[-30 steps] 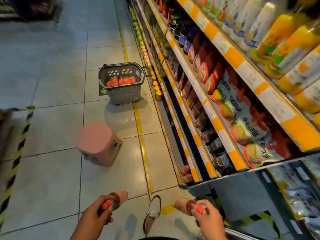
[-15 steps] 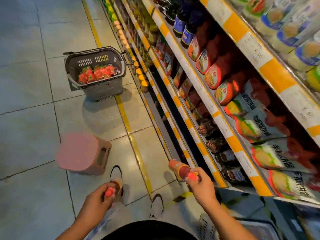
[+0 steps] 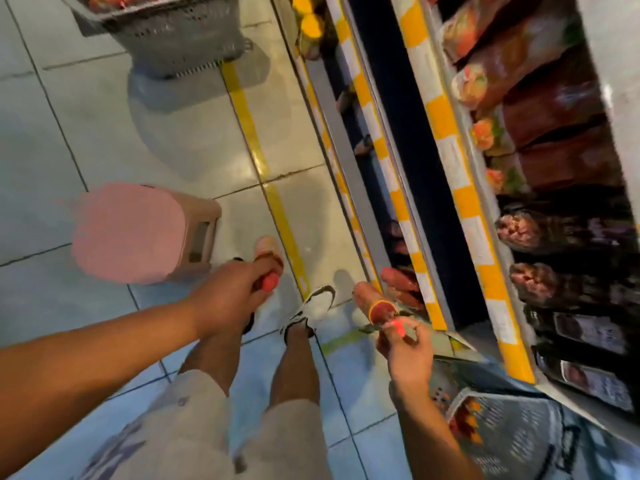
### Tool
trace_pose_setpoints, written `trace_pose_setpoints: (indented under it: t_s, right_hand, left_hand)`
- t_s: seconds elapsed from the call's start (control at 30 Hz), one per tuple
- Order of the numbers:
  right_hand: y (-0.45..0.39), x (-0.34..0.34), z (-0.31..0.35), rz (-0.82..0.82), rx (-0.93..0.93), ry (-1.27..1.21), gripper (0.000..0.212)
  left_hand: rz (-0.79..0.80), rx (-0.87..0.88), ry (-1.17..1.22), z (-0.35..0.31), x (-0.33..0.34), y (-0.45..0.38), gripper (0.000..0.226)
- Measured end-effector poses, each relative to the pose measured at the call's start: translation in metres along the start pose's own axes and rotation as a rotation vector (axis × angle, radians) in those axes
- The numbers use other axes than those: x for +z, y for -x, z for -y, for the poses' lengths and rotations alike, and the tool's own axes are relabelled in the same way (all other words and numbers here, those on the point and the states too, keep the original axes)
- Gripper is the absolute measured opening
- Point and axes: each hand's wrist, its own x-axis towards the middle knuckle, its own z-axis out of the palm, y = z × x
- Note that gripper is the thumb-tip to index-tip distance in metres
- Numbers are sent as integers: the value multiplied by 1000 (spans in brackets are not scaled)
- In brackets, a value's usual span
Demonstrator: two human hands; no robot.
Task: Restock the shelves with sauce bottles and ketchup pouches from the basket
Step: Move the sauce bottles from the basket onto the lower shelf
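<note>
In the shop aisle, beside the long shelves, a person stands and holds one sauce bottle in each hand. The left hand is curled around the neck of the left bottle, just under its red cap, and the bottle's body points away from the person over the floor, close to the pink stool. The right hand pinches the red cap of the right bottle between thumb and fingers; this bottle is tilted with its bottom towards the lowest shelf, very near the yellow and white shelf edge, but I cannot tell if it touches it. Just beyond it, some reddish bottles already lie or stand on the low shelf. The two hands are well apart, with the person's legs and a white shoe between them. A grey basket stands on the tiled floor further up the aisle, and only a little of the red packets inside shows at the top edge. A second grey basket is at the person's right side, under the right forearm, with something orange in it. The shelves carry dark jars and red and orange packs, but the picture is blurred and no brand, label or price writing can be read. A yellow line runs along the floor by the shelves.
</note>
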Motion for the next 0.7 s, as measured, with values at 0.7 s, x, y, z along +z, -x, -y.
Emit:
trace_pose_setpoints:
  t_s: [0.7]
  right_hand:
    - [-262, 77, -114, -390, 82, -461, 27]
  left_hand:
    - [-93, 139, 294, 15, 209, -342, 23]
